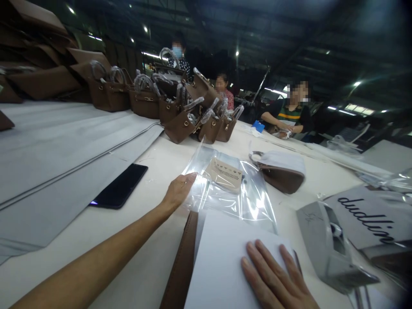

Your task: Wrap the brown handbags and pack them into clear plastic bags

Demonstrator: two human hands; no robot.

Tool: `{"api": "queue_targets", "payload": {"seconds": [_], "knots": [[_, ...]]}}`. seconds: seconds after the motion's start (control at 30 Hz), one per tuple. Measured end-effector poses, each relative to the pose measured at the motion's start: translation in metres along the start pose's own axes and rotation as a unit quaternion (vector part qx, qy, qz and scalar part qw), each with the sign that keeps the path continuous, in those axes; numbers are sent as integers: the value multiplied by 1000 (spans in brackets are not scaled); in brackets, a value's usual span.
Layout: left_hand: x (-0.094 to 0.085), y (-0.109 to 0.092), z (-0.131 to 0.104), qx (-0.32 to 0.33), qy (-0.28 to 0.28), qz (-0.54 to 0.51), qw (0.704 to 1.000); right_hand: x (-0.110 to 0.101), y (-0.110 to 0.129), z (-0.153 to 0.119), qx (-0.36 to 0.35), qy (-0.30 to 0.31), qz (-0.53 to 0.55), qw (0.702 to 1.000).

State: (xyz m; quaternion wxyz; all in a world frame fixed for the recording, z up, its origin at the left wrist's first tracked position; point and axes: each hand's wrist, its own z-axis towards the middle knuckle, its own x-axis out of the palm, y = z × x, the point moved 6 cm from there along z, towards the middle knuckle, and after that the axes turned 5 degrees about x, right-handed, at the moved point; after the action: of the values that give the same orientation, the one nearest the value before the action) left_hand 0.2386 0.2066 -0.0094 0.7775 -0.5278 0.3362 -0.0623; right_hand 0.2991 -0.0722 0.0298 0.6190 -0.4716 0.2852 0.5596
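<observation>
My left hand [180, 189] pinches the left edge of a clear plastic bag [225, 201] that lies on the white table. Beneath the plastic is a beige card [225, 174] with small dark print. My right hand [273, 274] rests flat with spread fingers on a white sheet [219, 257] near the table's front edge. Under that sheet, brown leather [182, 262] with a stitched edge shows at the left, its top just at the plastic bag's lower edge.
A dark phone [120, 186] lies at the left beside grey sheeting [71, 146]. Brown handbags [144, 101] stand behind. To the right are a partly wrapped handbag [283, 171], a grey metal device [328, 244] and a cloth with lettering [376, 214]. Three people are across the table.
</observation>
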Motion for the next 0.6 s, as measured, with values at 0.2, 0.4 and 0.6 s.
{"api": "queue_targets", "payload": {"seconds": [0.2,0.4,0.6], "knots": [[-6,-7,1,0,2,3,1000,-16,-30,22,-84,19,43,995],[-6,-16,7,0,4,5,1000,-8,-85,77,169,16,37,985],[-14,-18,10,7,-12,-11,1000,68,-157,106,362,193,97,907]]}}
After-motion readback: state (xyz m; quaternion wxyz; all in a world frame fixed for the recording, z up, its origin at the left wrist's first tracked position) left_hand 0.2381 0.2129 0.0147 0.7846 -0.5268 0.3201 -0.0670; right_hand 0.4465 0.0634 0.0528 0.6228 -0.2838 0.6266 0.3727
